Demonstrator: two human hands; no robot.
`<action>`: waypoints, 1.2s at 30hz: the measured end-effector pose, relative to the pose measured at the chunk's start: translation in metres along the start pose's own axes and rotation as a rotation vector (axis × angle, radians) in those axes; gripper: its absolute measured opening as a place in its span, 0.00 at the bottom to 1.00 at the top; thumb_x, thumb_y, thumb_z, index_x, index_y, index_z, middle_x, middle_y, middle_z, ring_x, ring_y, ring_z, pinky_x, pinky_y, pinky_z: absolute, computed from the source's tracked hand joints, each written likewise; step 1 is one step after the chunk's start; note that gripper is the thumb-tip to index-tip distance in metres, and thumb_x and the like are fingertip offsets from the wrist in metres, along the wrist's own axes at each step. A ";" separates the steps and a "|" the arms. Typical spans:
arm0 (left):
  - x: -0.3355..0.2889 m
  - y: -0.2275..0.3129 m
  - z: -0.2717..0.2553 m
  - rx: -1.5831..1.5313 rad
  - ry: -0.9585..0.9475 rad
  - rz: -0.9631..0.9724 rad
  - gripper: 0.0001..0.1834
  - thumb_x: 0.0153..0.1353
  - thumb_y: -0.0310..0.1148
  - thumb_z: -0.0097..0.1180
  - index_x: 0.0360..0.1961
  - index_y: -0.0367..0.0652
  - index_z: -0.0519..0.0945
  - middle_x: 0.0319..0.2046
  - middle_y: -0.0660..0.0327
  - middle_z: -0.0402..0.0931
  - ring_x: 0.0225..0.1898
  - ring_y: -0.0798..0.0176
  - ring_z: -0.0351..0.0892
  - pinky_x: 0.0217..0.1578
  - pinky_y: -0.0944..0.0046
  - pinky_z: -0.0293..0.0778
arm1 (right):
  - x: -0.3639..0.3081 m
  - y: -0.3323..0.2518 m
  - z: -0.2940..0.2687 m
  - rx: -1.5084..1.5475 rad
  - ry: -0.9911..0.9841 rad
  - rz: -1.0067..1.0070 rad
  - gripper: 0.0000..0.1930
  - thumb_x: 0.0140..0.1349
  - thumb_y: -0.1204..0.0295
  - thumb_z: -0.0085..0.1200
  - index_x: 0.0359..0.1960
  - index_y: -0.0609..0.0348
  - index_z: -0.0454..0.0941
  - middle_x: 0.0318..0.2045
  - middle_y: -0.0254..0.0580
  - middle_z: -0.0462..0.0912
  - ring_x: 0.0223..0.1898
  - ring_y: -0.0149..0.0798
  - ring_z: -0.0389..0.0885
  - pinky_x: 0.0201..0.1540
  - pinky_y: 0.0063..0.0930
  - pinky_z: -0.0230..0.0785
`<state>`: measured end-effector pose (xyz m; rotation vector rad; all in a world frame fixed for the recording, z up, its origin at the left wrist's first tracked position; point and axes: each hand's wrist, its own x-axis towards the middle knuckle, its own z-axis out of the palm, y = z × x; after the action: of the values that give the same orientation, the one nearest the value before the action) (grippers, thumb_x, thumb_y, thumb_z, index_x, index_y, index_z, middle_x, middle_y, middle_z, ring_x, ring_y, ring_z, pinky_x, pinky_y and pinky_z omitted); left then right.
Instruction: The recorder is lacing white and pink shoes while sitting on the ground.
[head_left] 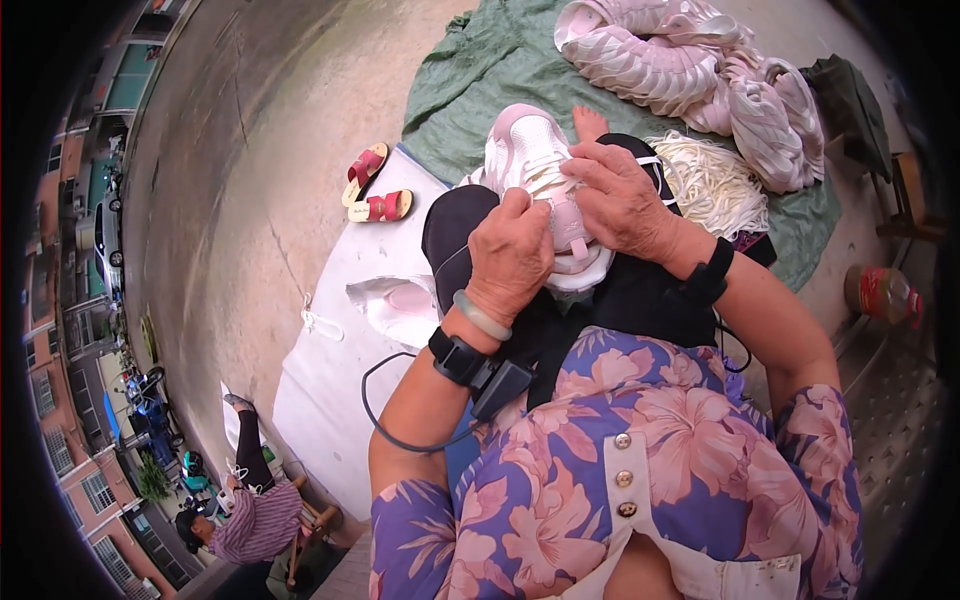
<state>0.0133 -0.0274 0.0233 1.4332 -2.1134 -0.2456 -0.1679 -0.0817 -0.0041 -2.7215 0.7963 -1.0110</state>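
A pink and white sneaker upper (532,140) rests between my knees, its pink heel tab toward me. White shoelace (548,183) crosses its front in rows. At the left edge of the opening, my left hand (508,250) is closed with thumb and forefinger pinched at the lace. From the other side, my right hand (622,200) bends its fingers over the upper and pinches at the lace near the eyelets. The fingertips hide most of the lace ends. Beside my right knee lies a heap of loose white laces (705,180).
Bundled pink and white uppers (660,75) lie on a green cloth (470,75). Red and cream sandals (381,206) stand by a white sheet (340,400) holding another upper (398,305). A bottle (882,294) stands at right. Another person (255,525) sits at lower left.
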 end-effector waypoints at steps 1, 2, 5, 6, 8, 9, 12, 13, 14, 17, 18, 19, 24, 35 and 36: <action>0.000 0.000 0.000 0.008 -0.007 0.002 0.08 0.46 0.22 0.54 0.31 0.40 0.77 0.26 0.56 0.71 0.27 0.53 0.75 0.26 0.61 0.72 | 0.000 0.000 0.000 0.000 -0.002 0.001 0.08 0.37 0.73 0.54 0.21 0.62 0.73 0.42 0.44 0.72 0.52 0.46 0.67 0.52 0.41 0.58; 0.000 0.001 0.000 0.006 -0.007 0.001 0.08 0.46 0.22 0.54 0.31 0.40 0.77 0.26 0.56 0.71 0.27 0.53 0.75 0.26 0.61 0.72 | 0.001 -0.001 0.000 -0.018 -0.001 0.000 0.08 0.37 0.72 0.54 0.22 0.62 0.72 0.42 0.44 0.72 0.53 0.46 0.67 0.52 0.42 0.57; 0.000 0.001 0.001 0.021 -0.010 -0.018 0.08 0.46 0.22 0.54 0.31 0.40 0.77 0.26 0.56 0.70 0.27 0.53 0.75 0.26 0.61 0.72 | 0.001 -0.004 0.002 -0.061 0.001 0.020 0.09 0.37 0.72 0.55 0.22 0.61 0.72 0.42 0.44 0.72 0.53 0.46 0.66 0.53 0.44 0.56; 0.000 0.001 0.001 0.026 -0.016 -0.023 0.09 0.46 0.22 0.54 0.32 0.40 0.77 0.26 0.56 0.70 0.27 0.53 0.75 0.26 0.61 0.72 | 0.001 -0.005 0.003 -0.084 0.004 0.040 0.09 0.37 0.72 0.55 0.22 0.61 0.72 0.42 0.44 0.72 0.53 0.45 0.66 0.53 0.45 0.56; -0.001 0.002 0.000 0.031 -0.024 -0.029 0.09 0.46 0.22 0.54 0.32 0.40 0.77 0.27 0.56 0.70 0.27 0.53 0.75 0.26 0.61 0.72 | 0.003 -0.008 0.005 -0.068 -0.001 0.061 0.08 0.38 0.72 0.55 0.23 0.61 0.72 0.42 0.44 0.72 0.53 0.45 0.66 0.53 0.44 0.56; -0.002 0.001 -0.001 0.051 -0.018 -0.024 0.10 0.46 0.23 0.54 0.33 0.41 0.77 0.28 0.56 0.70 0.27 0.53 0.75 0.27 0.60 0.72 | 0.004 -0.008 0.006 -0.051 -0.006 0.081 0.08 0.40 0.73 0.54 0.23 0.61 0.72 0.42 0.43 0.72 0.52 0.44 0.66 0.53 0.43 0.55; 0.000 0.001 -0.002 0.088 -0.021 -0.012 0.12 0.46 0.24 0.54 0.35 0.41 0.77 0.29 0.56 0.70 0.28 0.53 0.75 0.27 0.60 0.72 | -0.001 -0.006 0.015 0.196 0.037 0.270 0.05 0.45 0.73 0.53 0.25 0.59 0.73 0.43 0.41 0.72 0.51 0.45 0.67 0.52 0.41 0.55; 0.000 0.001 -0.003 0.112 -0.028 -0.013 0.12 0.46 0.24 0.53 0.36 0.42 0.77 0.30 0.56 0.70 0.28 0.53 0.75 0.28 0.60 0.72 | -0.002 -0.005 0.016 0.197 0.037 0.270 0.05 0.45 0.73 0.53 0.25 0.59 0.73 0.43 0.41 0.72 0.51 0.45 0.67 0.52 0.41 0.55; -0.001 0.001 -0.003 0.113 -0.029 -0.014 0.12 0.46 0.24 0.53 0.36 0.42 0.77 0.30 0.56 0.70 0.28 0.53 0.75 0.28 0.60 0.72 | -0.002 -0.003 0.017 0.325 0.024 0.345 0.04 0.47 0.73 0.53 0.25 0.58 0.73 0.44 0.40 0.72 0.50 0.45 0.67 0.52 0.40 0.55; -0.001 -0.002 -0.004 0.098 -0.024 -0.009 0.12 0.45 0.25 0.53 0.35 0.42 0.77 0.30 0.56 0.70 0.28 0.53 0.75 0.28 0.60 0.72 | -0.004 -0.004 0.021 0.505 0.007 0.460 0.03 0.49 0.73 0.52 0.27 0.55 0.74 0.45 0.38 0.72 0.50 0.44 0.67 0.53 0.39 0.54; -0.001 -0.003 -0.004 0.084 -0.028 -0.011 0.13 0.45 0.25 0.52 0.35 0.41 0.77 0.31 0.56 0.70 0.28 0.53 0.75 0.28 0.60 0.72 | -0.004 -0.004 0.022 0.556 0.003 0.501 0.04 0.49 0.72 0.52 0.27 0.54 0.74 0.45 0.37 0.71 0.50 0.44 0.67 0.53 0.39 0.53; -0.001 -0.004 -0.004 0.068 -0.035 -0.012 0.13 0.45 0.24 0.52 0.35 0.41 0.77 0.31 0.55 0.71 0.29 0.53 0.76 0.29 0.60 0.73 | -0.004 -0.003 0.022 0.557 0.003 0.503 0.04 0.49 0.72 0.52 0.27 0.54 0.74 0.45 0.37 0.71 0.50 0.44 0.67 0.53 0.39 0.53; 0.001 -0.006 -0.001 0.013 -0.034 -0.054 0.14 0.46 0.24 0.50 0.36 0.39 0.77 0.32 0.54 0.71 0.29 0.52 0.76 0.30 0.60 0.73 | 0.003 0.005 0.025 0.586 -0.059 0.393 0.04 0.51 0.71 0.53 0.28 0.57 0.74 0.44 0.40 0.72 0.50 0.42 0.67 0.56 0.37 0.51; 0.007 -0.004 -0.003 -0.002 -0.056 -0.079 0.13 0.46 0.25 0.48 0.35 0.38 0.77 0.31 0.53 0.71 0.29 0.50 0.76 0.30 0.60 0.73 | 0.002 0.004 0.011 0.083 -0.011 0.147 0.06 0.48 0.71 0.54 0.29 0.55 0.73 0.44 0.40 0.73 0.56 0.45 0.64 0.59 0.51 0.44; 0.007 -0.004 -0.002 -0.013 -0.051 -0.080 0.13 0.46 0.24 0.48 0.35 0.38 0.77 0.31 0.53 0.71 0.29 0.50 0.76 0.30 0.60 0.73 | 0.001 0.005 0.015 0.068 0.016 0.143 0.05 0.49 0.72 0.53 0.29 0.56 0.73 0.44 0.41 0.73 0.56 0.45 0.64 0.58 0.50 0.45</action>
<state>0.0159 -0.0351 0.0257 1.5213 -2.0932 -0.3297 -0.1601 -0.0869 -0.0167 -2.5614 0.9262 -1.0111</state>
